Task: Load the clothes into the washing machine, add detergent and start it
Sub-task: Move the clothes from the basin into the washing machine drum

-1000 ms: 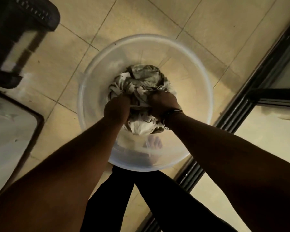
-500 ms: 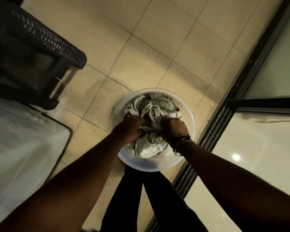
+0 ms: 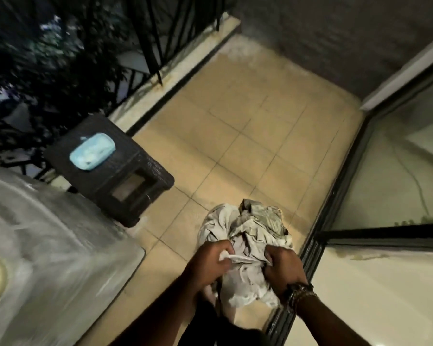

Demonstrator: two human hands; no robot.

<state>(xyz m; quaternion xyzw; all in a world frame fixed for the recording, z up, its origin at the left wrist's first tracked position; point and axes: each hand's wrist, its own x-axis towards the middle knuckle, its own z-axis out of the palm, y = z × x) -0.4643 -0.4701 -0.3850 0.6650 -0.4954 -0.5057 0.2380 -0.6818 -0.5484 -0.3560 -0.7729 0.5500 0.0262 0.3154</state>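
we see two bare arms come up from the bottom of the frame, and they meet low in the middle. our left hand [image 3: 210,262] has its fingers curled tight round a fold of the clothes [image 3: 245,248], with the knuckles up. our right hand [image 3: 281,267] is curled too, and it grips the other side of the same bundle. a dark band of beads [image 3: 299,294] sits on the right wrist. the clothes are one soft, lumpy heap, white and pale grey, all crumpled and full of folds, with a bit of darker patterned cloth at the top. the heap sits between the two hands, low in the middle of the frame, above the tiled floor [image 3: 248,136]. we cannot tell if the bundle touches the floor. the floor is made of smooth square tiles in a sandy colour with thin dark lines between them. at the lower left there is a big pale thing with a rounded corner, the washing machine [image 3: 60,248], and it looks blurry and shiny. just past it, at the middle left, stands a dark stool [image 3: 125,176] with a woven look and a square hole in its side. a soft light blue pouch [image 3: 92,151] with rounded ends lies on top of the stool. thin black metal railings [image 3: 155,41] stand at the top, with dark leaves behind them. at the right, a black door frame [image 3: 335,196] with long straight rails runs down the frame, next to smooth glass.
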